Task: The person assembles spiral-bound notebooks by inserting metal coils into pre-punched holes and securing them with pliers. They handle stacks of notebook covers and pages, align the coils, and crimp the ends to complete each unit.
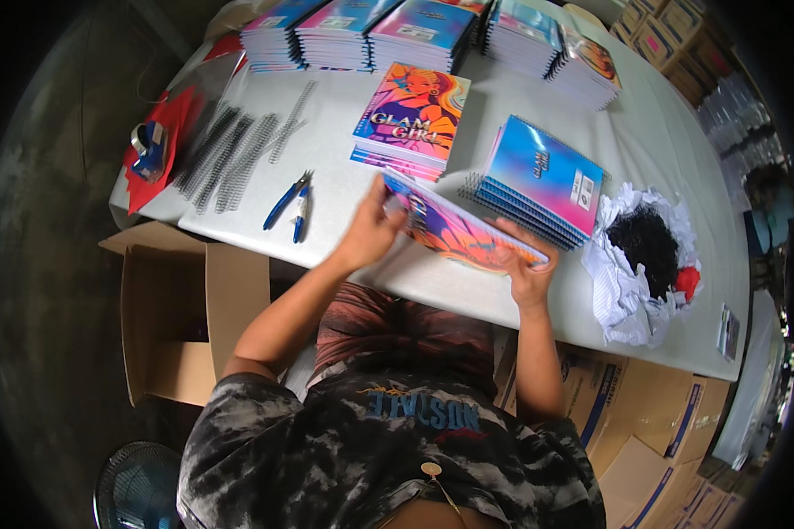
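Both my hands hold one notebook point(454, 231) with a bright orange, pink and purple illustrated cover, tilted above the table's near edge. My left hand point(375, 225) grips its left end, and my right hand point(525, 264) grips the right end. Just beyond it lies a stack of notebooks point(412, 119) with the same kind of cover. To the right sits a pile of blue and pink spiral notebooks point(543, 181). Blue-handled pliers point(289, 207) lie left of my left hand. Farther left are several loose wire spiral coils point(238, 159).
Several stacks of spiral notebooks point(344, 35) line the far edge. A tape dispenser point(148, 152) rests on red sheets point(172, 115) at left. Crumpled white paper point(622, 300) holds black coil scraps point(646, 247) at right. An open cardboard box point(163, 309) stands below the table, left; more boxes point(644, 414) stand right.
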Demonstrator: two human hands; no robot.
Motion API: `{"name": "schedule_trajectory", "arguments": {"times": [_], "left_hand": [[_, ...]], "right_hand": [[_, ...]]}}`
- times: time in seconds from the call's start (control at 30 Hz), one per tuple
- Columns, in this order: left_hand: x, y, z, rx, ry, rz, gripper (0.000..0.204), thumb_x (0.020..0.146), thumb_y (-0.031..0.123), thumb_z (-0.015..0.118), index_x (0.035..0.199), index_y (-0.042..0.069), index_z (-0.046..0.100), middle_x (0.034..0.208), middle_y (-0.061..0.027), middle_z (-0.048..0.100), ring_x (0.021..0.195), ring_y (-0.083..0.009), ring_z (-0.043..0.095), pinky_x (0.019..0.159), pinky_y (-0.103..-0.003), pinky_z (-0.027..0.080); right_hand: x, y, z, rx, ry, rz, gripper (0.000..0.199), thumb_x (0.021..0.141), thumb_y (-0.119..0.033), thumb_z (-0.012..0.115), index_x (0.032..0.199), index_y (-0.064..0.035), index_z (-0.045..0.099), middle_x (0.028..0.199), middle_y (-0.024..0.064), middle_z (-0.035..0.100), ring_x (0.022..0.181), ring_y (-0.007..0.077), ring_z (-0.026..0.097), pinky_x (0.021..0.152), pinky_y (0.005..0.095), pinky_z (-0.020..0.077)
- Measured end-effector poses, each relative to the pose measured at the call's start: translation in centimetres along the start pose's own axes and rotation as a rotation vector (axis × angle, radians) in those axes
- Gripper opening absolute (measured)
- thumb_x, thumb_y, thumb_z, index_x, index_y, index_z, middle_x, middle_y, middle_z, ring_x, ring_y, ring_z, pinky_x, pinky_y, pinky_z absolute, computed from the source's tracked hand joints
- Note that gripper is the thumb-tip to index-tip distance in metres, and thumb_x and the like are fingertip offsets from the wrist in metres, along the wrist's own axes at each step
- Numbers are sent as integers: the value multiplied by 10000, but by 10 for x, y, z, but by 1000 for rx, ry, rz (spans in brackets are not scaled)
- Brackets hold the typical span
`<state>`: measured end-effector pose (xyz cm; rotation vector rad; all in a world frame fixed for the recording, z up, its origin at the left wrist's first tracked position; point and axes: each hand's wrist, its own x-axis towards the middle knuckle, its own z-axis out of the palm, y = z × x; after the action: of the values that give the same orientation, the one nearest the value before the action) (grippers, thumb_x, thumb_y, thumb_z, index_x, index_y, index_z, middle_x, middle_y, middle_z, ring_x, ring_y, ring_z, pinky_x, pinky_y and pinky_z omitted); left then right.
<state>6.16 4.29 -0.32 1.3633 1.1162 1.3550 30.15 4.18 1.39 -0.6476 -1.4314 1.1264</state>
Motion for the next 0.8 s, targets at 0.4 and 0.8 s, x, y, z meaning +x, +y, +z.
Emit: {"name": "schedule_trajectory", "arguments": {"times": [0.4,0.8], "left_hand": [[100,-23,-209,1528,494,161,211,861,265,526,967,117,631,903,-125,625,853,-296,587,752,-397,449],[48,62,-66,399,-299,-97,314,939,305,480,879,10,569,763,0,513,738,-90,449,690,-238,390]], "right_hand": [[0,4,-2,-5,40,-23,248,810,-8,636,1051,45,613,1019,139,647,935,170,609,849,290,470],[6,12,-12,-71,58,113,260,807,-16,642,1057,46,610,969,66,642,854,96,571,789,233,455]]}}
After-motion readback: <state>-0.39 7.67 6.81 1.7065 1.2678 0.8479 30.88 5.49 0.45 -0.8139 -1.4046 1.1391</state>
